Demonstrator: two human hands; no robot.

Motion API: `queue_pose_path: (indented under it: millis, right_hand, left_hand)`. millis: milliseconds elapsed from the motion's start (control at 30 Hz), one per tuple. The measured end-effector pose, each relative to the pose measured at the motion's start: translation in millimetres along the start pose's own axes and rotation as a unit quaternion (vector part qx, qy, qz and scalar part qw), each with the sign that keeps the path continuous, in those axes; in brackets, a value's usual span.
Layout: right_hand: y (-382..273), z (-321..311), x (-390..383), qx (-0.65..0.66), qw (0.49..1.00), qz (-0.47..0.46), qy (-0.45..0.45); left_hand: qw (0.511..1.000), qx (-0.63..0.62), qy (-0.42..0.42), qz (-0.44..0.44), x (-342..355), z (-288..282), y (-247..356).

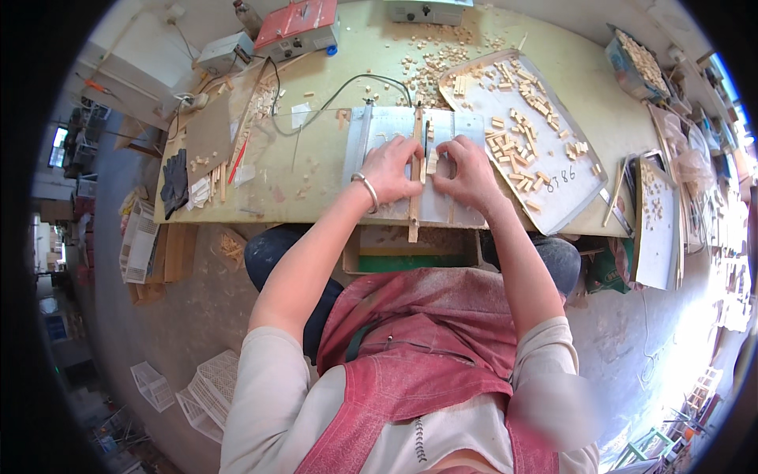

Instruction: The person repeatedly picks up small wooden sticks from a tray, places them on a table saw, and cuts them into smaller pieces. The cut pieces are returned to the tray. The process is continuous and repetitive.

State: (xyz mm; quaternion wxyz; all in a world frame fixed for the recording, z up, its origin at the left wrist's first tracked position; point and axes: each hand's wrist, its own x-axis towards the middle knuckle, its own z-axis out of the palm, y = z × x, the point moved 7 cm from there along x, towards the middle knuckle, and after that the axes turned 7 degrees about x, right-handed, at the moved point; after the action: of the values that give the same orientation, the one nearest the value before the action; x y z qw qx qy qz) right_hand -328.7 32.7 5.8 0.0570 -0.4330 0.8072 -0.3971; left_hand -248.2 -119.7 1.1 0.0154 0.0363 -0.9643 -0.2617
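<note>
My left hand [392, 170] is curled on a metal plate [387, 122] at the near edge of the table. Its thumb and fingertips close against a narrow wooden strip [414, 213] that runs front to back across the plate. My right hand [472, 175] is bent in a pinch from the other side, its thumb and fingers at a small pale wooden block [432, 162]. A thin dark slot or blade lies just beyond the block, with another small wood piece [430, 126] beside it. The fingertips partly hide the contact points.
To the right, a large tray [568, 186] holds many small wooden blocks. Loose blocks [434, 63] lie behind the plate. At left are a dark glove [175, 178], a red pencil-like stick [238, 160] and a black cable [316, 104]. A bin of blocks [638, 63] stands far right.
</note>
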Motion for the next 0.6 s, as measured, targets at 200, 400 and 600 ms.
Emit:
queue_pose_path:
  millis: [200,400,600]
  right_hand:
    - [-13.7,-0.1,-31.5,0.006,0.999,0.018,-0.031]
    - [-32.2,10.9,-50.2,0.024,0.999,-0.015,-0.024]
    - [-34.1,12.9,-51.4,0.021,0.999,-0.017,-0.02]
  left_hand:
    - [0.976,-0.133,-0.17,-0.002,-36.1,5.3,5.2]
    - [0.995,-0.093,-0.022,-0.01,-37.7,2.5,12.0]
    - [0.998,-0.06,-0.007,-0.002,-35.9,3.2,15.6]
